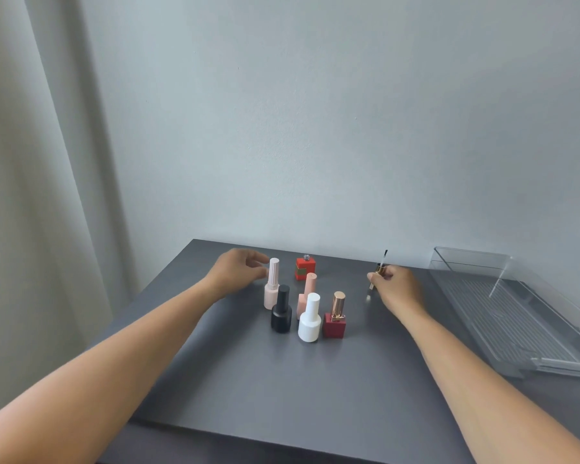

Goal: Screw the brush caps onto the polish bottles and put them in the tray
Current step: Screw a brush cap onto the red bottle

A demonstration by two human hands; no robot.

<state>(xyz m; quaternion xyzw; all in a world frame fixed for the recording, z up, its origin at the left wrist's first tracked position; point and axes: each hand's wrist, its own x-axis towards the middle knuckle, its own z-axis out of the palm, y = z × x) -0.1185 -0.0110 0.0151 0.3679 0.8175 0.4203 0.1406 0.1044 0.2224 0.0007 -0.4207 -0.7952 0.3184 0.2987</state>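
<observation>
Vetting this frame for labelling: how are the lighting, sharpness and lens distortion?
Head view: soft, even light, only a faint shadow by the white bottle; a dull sheen on the table; pale glare streaks on the clear tray walls; overall slightly soft, the brush cap in the right hand hard to resolve; wide-angle stretching toward the edges, forearms enlarged.

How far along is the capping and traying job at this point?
Done: five bottles stand capped, including the white bottle and black bottle. In hand: the right hand holds the gold brush cap, brush up; the left hand is at the pale pink bottle, grip unclear. Left: the red-orange bottle at the back is uncapped, and the clear tray holds no bottles yet.
</observation>
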